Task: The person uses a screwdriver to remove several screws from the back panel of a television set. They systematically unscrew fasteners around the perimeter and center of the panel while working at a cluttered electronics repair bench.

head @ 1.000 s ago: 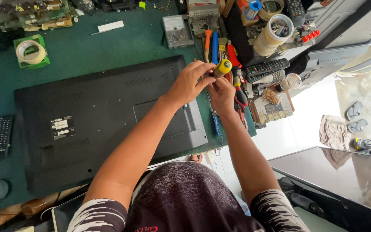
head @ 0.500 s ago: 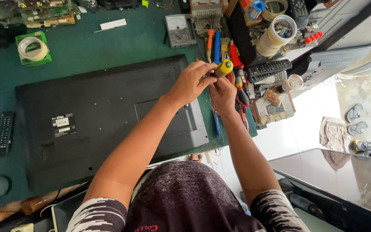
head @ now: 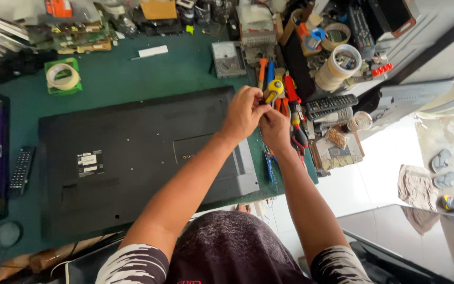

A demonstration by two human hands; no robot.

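Both hands stay joined as before, unmoved: the left hand [head: 244, 113] and right hand [head: 275, 129] close their grip together on a yellow-handled screwdriver [head: 273, 89], its rounded glossy handle jutting just above the fingers. Beneath the grip lies a flat, matte black television back [head: 132, 158] on the green bench [head: 116, 79]; beside it, plastic-handled tools [head: 290, 94].

Both hands [head: 261, 118] hide most of the yellow-handled tool [head: 274, 88] they grip
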